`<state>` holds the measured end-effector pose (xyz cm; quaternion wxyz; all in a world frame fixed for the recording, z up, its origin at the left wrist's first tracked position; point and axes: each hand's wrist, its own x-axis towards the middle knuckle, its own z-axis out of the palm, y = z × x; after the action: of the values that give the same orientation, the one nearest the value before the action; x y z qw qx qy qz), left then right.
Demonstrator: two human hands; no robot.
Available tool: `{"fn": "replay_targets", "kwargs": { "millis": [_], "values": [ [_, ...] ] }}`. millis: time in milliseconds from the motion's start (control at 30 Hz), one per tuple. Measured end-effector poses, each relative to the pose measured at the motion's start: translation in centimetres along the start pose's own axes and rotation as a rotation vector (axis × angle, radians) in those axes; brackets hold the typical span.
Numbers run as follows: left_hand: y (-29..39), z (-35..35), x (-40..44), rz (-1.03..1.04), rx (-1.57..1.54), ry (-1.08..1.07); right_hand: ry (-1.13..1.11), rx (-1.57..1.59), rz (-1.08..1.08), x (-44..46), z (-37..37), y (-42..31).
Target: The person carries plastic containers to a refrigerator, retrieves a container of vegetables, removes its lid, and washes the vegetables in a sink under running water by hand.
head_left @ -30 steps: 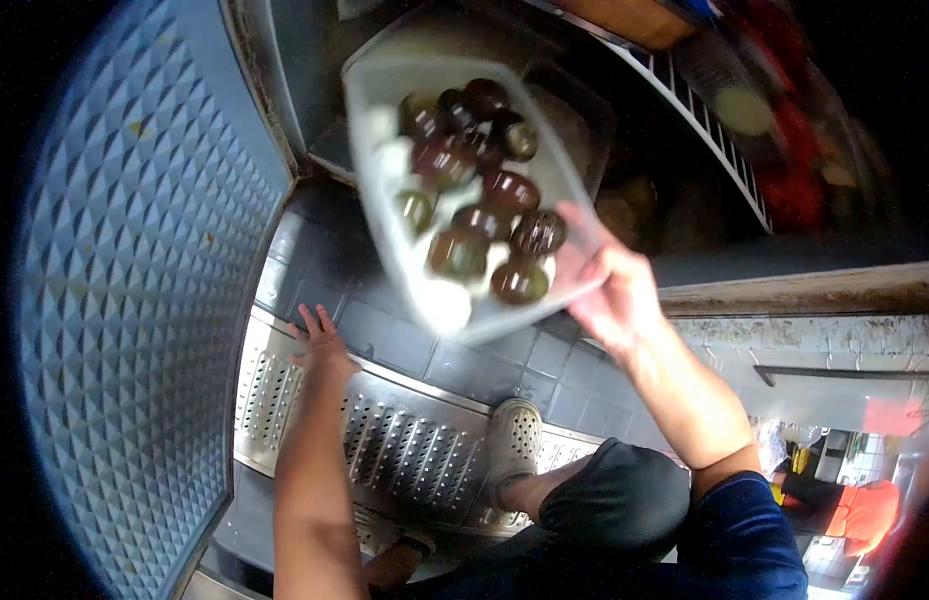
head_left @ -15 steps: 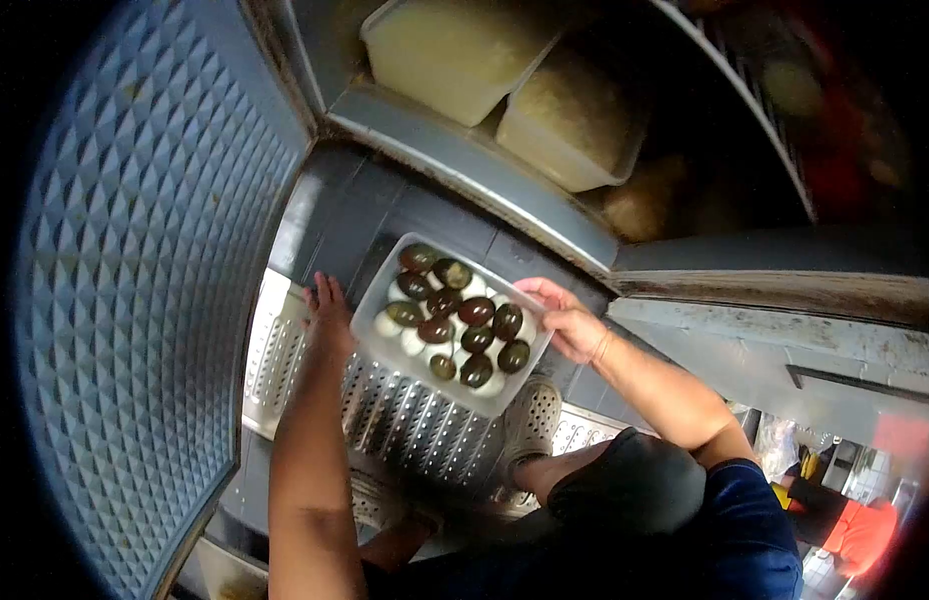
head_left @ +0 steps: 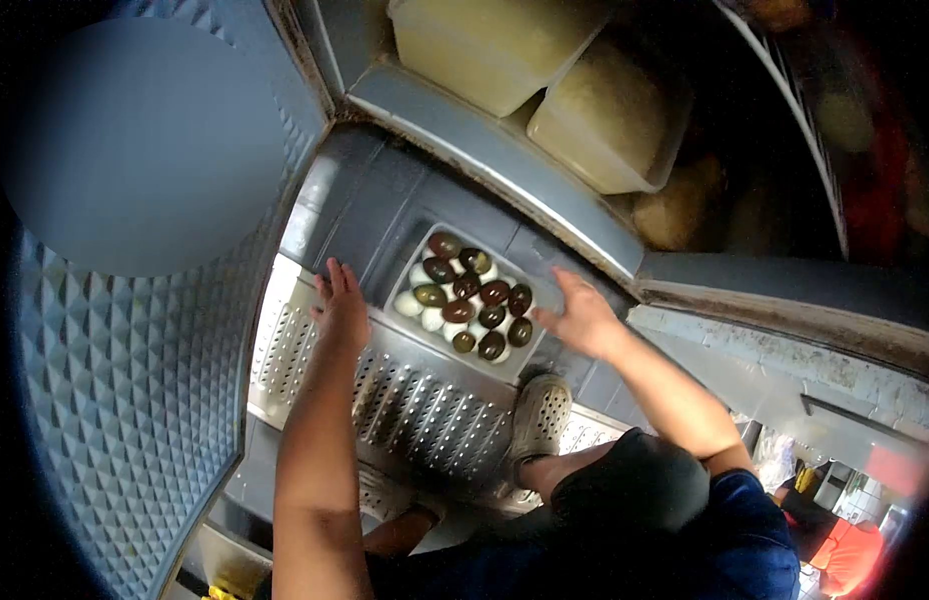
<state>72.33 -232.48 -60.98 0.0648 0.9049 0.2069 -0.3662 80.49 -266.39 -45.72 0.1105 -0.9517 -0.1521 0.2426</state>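
A clear plastic container (head_left: 522,372) rests low on the dark tiled floor, at the edge of the perforated metal drain cover. Several dark brown eggs (head_left: 495,292) lie in it on top of several white eggs (head_left: 409,304). To the right of the container, my right hand (head_left: 583,312) is open, fingers spread, near its rim and apart from it or barely beside it. My left hand (head_left: 343,305) hovers open on the left with nothing in it, a short way from the container.
An open fridge holds two tubs of pale contents, one larger (head_left: 485,50) and one beside it (head_left: 605,120). A textured blue panel (head_left: 135,380) stands at left. My clog (head_left: 541,420) is just below the container. Another person's orange clothing (head_left: 851,556) shows at lower right.
The container came down from in front of the fridge to the floor. My right hand has let go of it and opened. The fridge tubs came into view.
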Motion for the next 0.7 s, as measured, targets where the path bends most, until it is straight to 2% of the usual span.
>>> {"fn": "replay_targets", "kwargs": {
  "millis": [67, 133, 200, 267, 333, 400, 467, 533, 600, 700],
  "values": [
    [0.6, -1.2, -0.8, -0.008, 0.000, -0.058, -0.142, 0.207, -0.086, -1.3, -6.3, -5.2],
    [1.6, -2.6, -1.9, -0.008, -0.032, -0.076, 0.015, 0.612, -0.235, -0.8, -9.2, -7.7],
    [2.2, -3.3, -2.6, -0.030, -0.102, -0.060, 0.360, 0.855, -0.382, 2.1, -12.0, -10.1],
    [2.8, -3.3, -2.2, -0.080, -0.077, -0.092, 0.582, 0.792, -0.287, 6.1, -16.8, -11.5],
    [2.9, -3.2, -2.1, -0.106, -0.080, -0.085, 0.762, 1.105, -0.164, 14.0, -19.1, -9.0],
    [3.1, -3.4, -2.6, -0.107, -0.116, -0.064, 0.871, 1.540, -0.198, 18.8, -21.8, -6.9],
    [2.9, -3.8, -2.7, -0.124, -0.141, -0.058, 0.892, 1.618, -0.026, 22.9, -24.8, -4.1],
    [3.1, -3.9, -2.6, -0.136, -0.148, -0.069, 0.860, 0.443, -0.031, 29.3, -27.2, 4.1],
    [3.2, -4.0, -2.2, -0.139, -0.131, -0.091, 0.725, 0.009, -0.098, 32.3, -28.3, 7.6],
    [2.7, -2.3, -1.3, -0.152, -0.128, -0.057, 0.568, 0.431, -0.155, 36.6, -29.2, 10.2]
  ]
}}
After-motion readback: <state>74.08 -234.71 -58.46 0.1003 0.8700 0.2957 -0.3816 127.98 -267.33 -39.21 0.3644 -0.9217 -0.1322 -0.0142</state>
